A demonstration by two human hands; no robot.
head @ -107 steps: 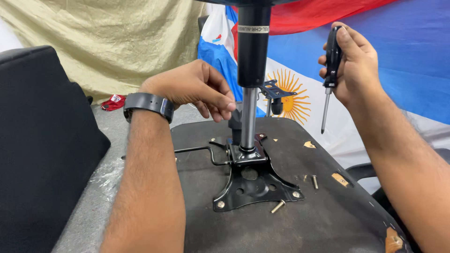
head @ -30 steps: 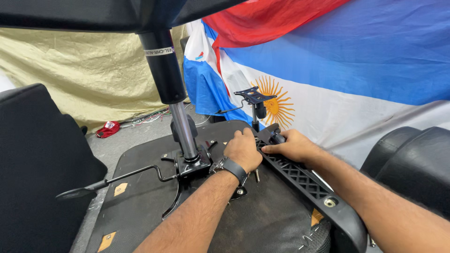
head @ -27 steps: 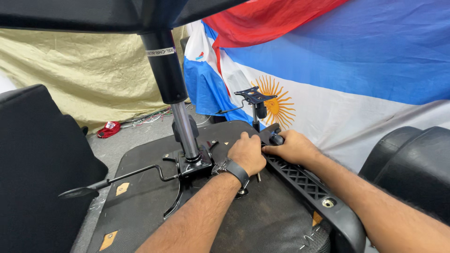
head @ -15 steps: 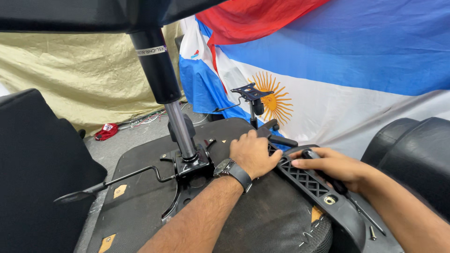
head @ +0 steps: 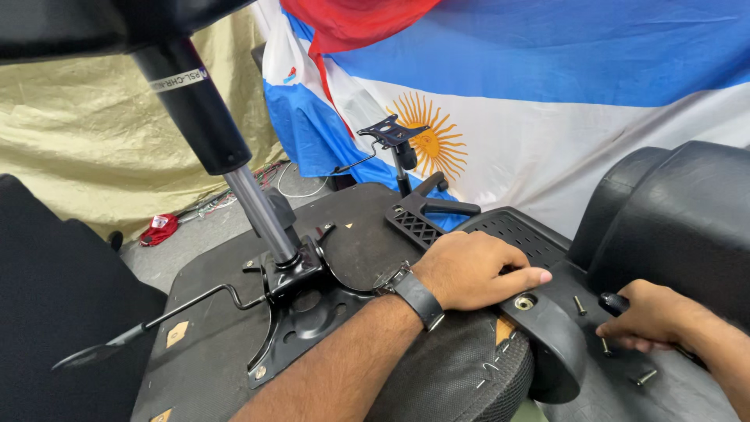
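A grey floor [head: 195, 234] shows at the middle left of the frame, with a crumpled beige sheet [head: 86, 141] hung behind it and a small red object [head: 160, 228] lying at its foot. A blue and white flag with a yellow sun [head: 547, 101] fills the upper right, and red cloth [head: 351, 19] hangs above it.

An upturned chair seat [head: 375, 242] covers the lower middle, its black underside fabric facing up. A black metal plate [head: 301, 312] is fixed to it, a long lever [head: 156, 320] runs off to the lower left, and a steel and black column [head: 226, 172] rises toward the upper left.

A black plastic armrest [head: 547, 352] lies along the seat's right edge, in the centre right of the frame. The left hand [head: 476, 270], with a watch on its wrist, lies flat on it with fingers spread, clamped on nothing. At the lower right, the right hand [head: 652, 316] is curled around a black screwdriver handle [head: 616, 302], beside loose screws [head: 644, 379] on a dark surface.
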